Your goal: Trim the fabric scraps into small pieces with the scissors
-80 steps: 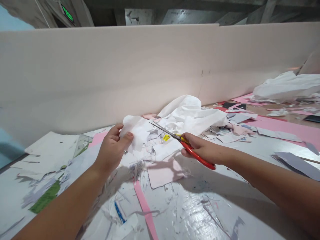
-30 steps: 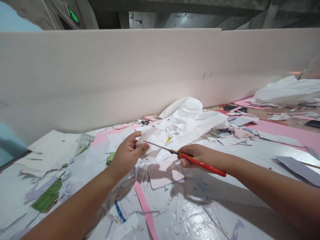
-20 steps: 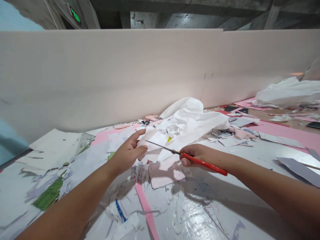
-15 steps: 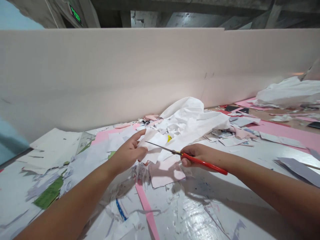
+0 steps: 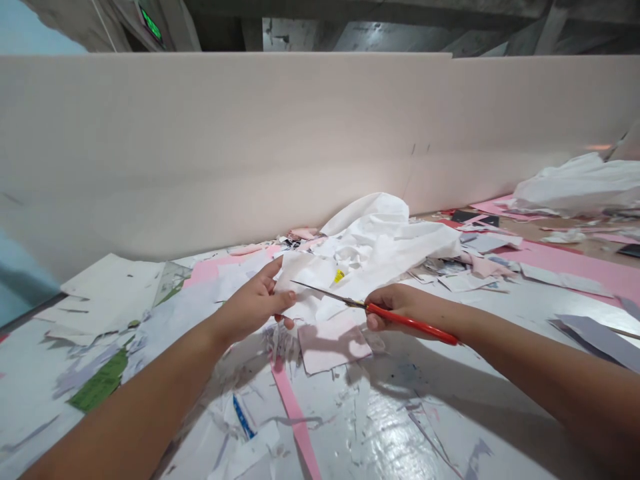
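My left hand (image 5: pixel 257 298) pinches the left edge of a piece of white paper (image 5: pixel 300 277) between thumb and fingers, held up over the littered table. In my right hand (image 5: pixel 395 307) is a pair of scissors (image 5: pixel 415 323) with red handles, its blades pointing left across the front of the white paper. The blades look closed together, and their tip ends near my left thumb. Below the scissors lies a pale pink paper piece (image 5: pixel 333 347). Behind both hands rises a crumpled white sheet (image 5: pixel 385 233), with a small yellow bit (image 5: pixel 339 275) in front of it.
A pale partition (image 5: pixel 250 147) stands along the table's back. Cream sheets (image 5: pixel 115 293) and a green scrap (image 5: pixel 103 380) lie left. Nearer are a pink strip (image 5: pixel 297 420) and a blue strip (image 5: pixel 243 417). Pink sheets (image 5: pixel 560 267) and a white bundle (image 5: pixel 575 183) are at right.
My left hand has shifted slightly left and the white paper in it has changed its angle a little. The scissors have stayed nearly in place.
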Demonstrator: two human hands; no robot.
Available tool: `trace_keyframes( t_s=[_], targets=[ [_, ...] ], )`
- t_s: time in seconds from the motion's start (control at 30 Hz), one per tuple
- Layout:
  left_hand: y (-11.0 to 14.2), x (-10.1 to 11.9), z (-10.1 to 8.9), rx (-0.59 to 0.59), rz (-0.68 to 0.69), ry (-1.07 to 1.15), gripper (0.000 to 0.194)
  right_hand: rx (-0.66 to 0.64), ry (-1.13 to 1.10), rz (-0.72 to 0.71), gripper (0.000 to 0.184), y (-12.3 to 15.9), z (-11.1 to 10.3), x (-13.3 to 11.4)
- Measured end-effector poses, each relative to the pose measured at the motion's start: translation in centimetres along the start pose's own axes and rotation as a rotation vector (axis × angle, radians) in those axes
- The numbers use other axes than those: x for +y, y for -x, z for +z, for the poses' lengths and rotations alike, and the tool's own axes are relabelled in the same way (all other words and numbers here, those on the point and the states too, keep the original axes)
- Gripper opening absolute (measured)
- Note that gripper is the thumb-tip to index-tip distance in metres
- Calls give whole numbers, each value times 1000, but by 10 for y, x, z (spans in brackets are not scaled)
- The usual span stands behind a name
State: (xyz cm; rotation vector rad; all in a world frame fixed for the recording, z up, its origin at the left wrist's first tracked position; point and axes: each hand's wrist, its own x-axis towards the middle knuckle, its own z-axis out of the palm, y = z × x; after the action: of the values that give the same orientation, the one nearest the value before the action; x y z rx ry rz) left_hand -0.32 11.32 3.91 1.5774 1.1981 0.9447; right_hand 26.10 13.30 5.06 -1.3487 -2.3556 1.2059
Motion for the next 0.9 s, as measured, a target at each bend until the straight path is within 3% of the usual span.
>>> trace_keyframes(
  t_s=[0.37,0.53,0.7,0.8,0.9],
  targets=[
    [0,0,-8,-16,-110,87,88,-33,-92,42,31,-5,3,15],
    [1,2,-9,61,-113,103,85,-33,-156,47,35,-4,7,10],
    [-2,1,-9,71,-49,244,64,133,-130,59,37,-6,11,7],
    [-5,-5,-5,53,-48,341,39,172,-161,27,37,-6,13,7],
    [-5,-10,6,24,-56,320,33,178,-194,-27,36,-5,15,7]
  ],
)
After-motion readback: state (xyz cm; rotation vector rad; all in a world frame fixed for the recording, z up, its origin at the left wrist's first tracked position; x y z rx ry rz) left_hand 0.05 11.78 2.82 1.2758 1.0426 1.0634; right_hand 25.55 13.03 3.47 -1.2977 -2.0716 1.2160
